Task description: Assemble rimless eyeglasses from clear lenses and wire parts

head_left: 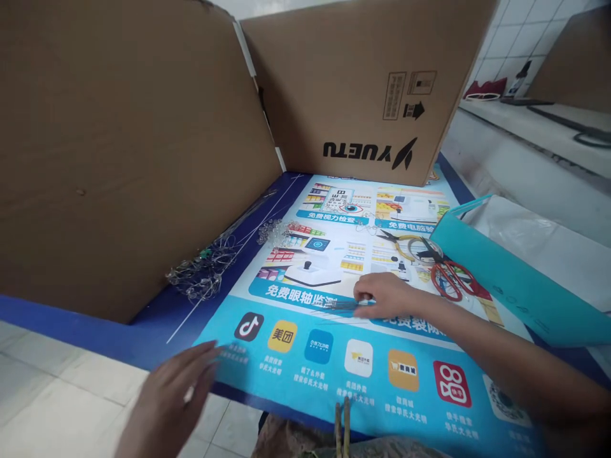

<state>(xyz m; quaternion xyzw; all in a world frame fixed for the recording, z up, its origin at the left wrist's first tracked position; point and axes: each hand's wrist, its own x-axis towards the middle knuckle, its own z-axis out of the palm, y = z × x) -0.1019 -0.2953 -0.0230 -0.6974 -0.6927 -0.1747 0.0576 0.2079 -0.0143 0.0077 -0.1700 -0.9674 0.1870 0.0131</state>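
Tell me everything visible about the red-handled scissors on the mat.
The scissors have two red loop handles and dark, metal-looking blades. They lie flat on the printed poster mat, blades pointing up-left over a yellowish ring, handles nearer the person. The teal bag edge runs just right of them. No hand touches them; the right hand, pinching thin wires, rests apart to their left.
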